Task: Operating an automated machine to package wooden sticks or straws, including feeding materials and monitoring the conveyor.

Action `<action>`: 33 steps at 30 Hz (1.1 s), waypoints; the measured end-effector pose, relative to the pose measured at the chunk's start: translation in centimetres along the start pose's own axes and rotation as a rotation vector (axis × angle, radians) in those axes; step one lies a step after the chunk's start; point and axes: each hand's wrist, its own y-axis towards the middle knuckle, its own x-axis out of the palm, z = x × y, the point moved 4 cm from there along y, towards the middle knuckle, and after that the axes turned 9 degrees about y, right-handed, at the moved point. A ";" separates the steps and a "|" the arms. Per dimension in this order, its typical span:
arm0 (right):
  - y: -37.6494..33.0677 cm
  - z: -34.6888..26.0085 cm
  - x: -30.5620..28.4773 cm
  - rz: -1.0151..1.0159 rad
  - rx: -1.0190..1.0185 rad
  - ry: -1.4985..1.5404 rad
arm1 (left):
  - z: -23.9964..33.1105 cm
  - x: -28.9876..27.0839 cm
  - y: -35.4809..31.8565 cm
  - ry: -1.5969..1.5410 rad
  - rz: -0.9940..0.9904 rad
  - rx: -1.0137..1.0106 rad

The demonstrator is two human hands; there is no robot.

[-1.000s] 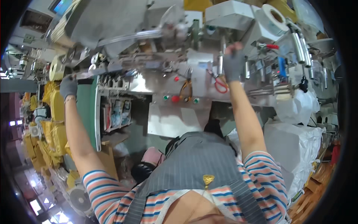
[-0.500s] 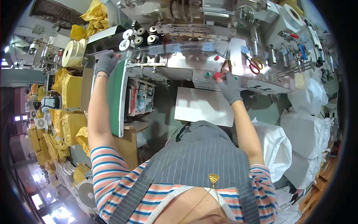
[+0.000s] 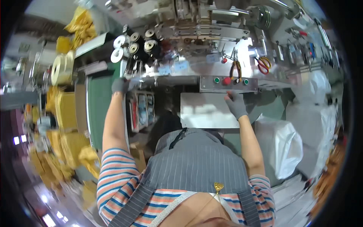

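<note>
My left hand [image 3: 120,86], in a grey glove with bare fingertips, is at the machine-side edge of the green conveyor belt [image 3: 101,115]. Its fingers look drawn together beside the clear film strip running along the machine; blur hides what they hold, if anything. My right hand [image 3: 236,104], gloved alike, hovers just below the control panel [image 3: 208,84], over a white board [image 3: 204,119]. Thumb and forefinger stand apart with nothing between them. The red button [image 3: 227,81] lies just above those fingertips, with a green button [image 3: 216,80] to its left.
Pliers [image 3: 236,70] and red-and-yellow scissors [image 3: 263,65] lie on the metal machine top. Rollers [image 3: 150,46] stand at the belt's far end. A basket [image 3: 141,109] sits below the machine. White bags [image 3: 281,145] stand at right, yellow sacks [image 3: 68,113] at left.
My left hand has come nearer and right, from the belt's far end to its machine-side edge. My right hand has drawn back from the red button toward me. The view has shifted.
</note>
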 end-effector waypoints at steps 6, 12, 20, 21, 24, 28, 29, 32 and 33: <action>11.0 -3.2 6.4 0.382 0.034 0.379 | -1.0 5.8 6.0 -0.005 -0.055 0.167; 25.6 1.1 5.4 0.218 0.146 -0.023 | -1.2 5.9 7.6 -0.042 0.045 0.271; 27.0 2.9 8.9 0.073 0.059 0.401 | 0.7 2.9 7.0 0.071 0.179 0.332; 26.9 1.0 8.7 0.110 -0.249 0.078 | 1.5 1.8 6.5 0.084 0.259 0.371; 26.3 -2.7 8.7 0.237 -0.679 -0.289 | 5.0 -1.1 4.2 0.017 0.483 0.504; 24.8 -1.1 7.5 0.122 0.267 0.359 | 12.7 -1.8 0.8 -0.474 0.377 0.759; 23.9 -1.6 6.6 0.164 0.260 0.499 | 15.3 -0.4 1.2 -0.846 0.021 0.672; 19.2 -4.0 1.5 0.396 0.068 0.505 | 23.6 3.3 3.6 -1.556 -0.669 0.339; 17.4 -5.0 -1.4 0.582 0.010 0.409 | 26.5 2.4 5.8 -1.268 -0.276 0.657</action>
